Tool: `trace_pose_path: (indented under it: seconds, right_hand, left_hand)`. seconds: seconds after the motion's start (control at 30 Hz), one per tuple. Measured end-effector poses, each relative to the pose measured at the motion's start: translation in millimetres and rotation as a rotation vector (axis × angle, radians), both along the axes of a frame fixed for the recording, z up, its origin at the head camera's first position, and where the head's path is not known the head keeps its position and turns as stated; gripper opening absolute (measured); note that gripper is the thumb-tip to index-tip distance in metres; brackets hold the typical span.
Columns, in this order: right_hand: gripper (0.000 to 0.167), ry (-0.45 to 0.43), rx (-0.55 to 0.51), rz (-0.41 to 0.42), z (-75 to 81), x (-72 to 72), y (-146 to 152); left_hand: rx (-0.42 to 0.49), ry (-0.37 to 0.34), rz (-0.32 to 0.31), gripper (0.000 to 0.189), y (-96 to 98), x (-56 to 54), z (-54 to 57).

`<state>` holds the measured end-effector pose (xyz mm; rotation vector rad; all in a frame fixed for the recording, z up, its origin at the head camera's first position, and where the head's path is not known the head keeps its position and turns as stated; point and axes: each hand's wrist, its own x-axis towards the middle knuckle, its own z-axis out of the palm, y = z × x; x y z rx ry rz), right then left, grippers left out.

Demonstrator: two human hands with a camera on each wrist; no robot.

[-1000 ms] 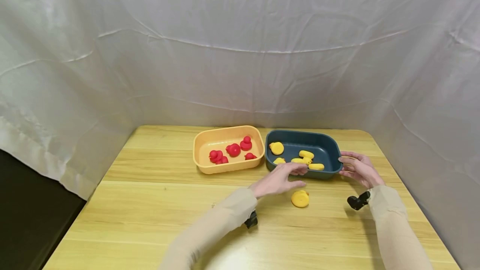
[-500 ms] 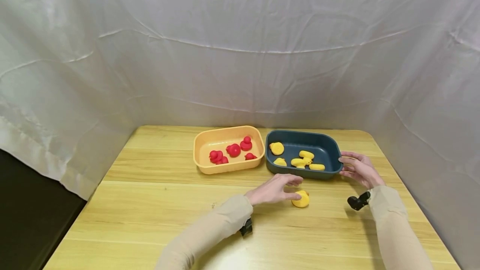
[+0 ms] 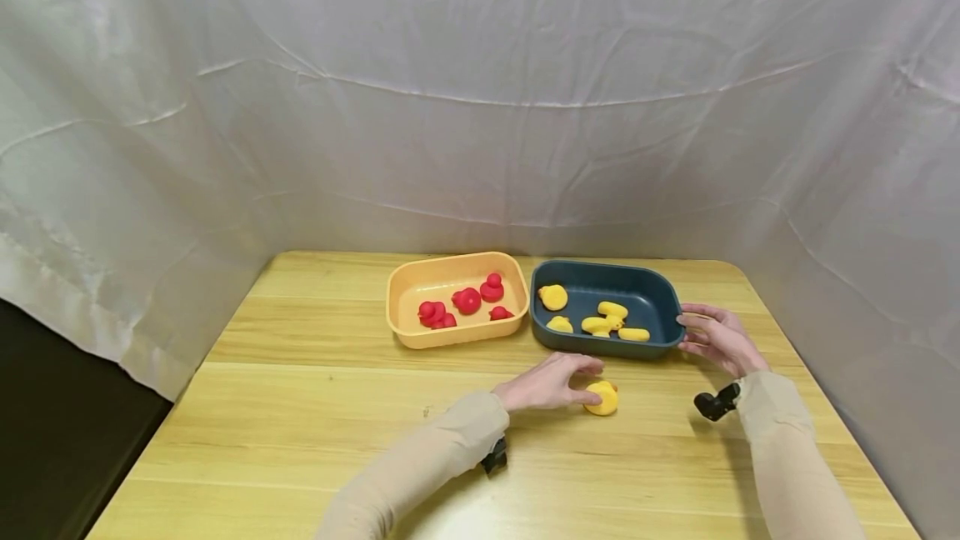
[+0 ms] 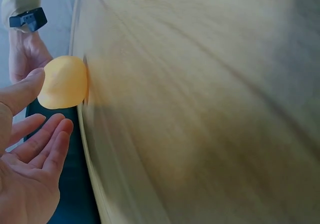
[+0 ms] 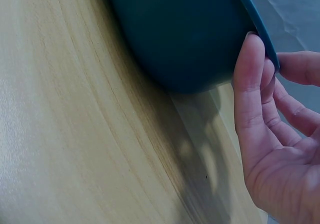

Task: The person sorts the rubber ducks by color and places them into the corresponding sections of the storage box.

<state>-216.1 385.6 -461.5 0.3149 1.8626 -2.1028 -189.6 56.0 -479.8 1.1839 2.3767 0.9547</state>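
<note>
A yellow toy duck [image 3: 605, 401] lies on the table in front of the dark blue bin. My left hand [image 3: 546, 382] is beside it, thumb overlapping its left edge in the head view. In the left wrist view the thumb tip is right at the duck [image 4: 64, 83], while the other fingers [image 4: 52, 139] are apart from it and loosely bent. At the right end of the dark blue bin [image 3: 600, 347], my right hand [image 3: 722, 342] grips the rim. Its thumb [image 5: 249, 69] presses the outer wall in the right wrist view, with other fingers around the rim.
Several yellow ducks [image 3: 553, 297] lie inside the blue bin. Left of it, almost touching, stands a light orange bin [image 3: 442, 338] with several red ducks [image 3: 467, 300]. Pale curtains [image 3: 480, 148] enclose the wooden table [image 3: 300, 432] at the back and sides.
My left hand has drawn back from over the blue bin's front edge toward me, its thumb reaching the duck on the table. My right hand has stayed at the bin.
</note>
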Motion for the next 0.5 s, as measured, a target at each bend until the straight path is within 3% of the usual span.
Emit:
trace_pose_path:
  seconds: [0.5]
  right_hand:
    - [0.013, 0.002, 0.001, 0.001, 1.5, 1.1, -0.4]
  left_hand:
    - [-0.053, 0.045, -0.011, 0.055, 6.6, 0.0, -4.3]
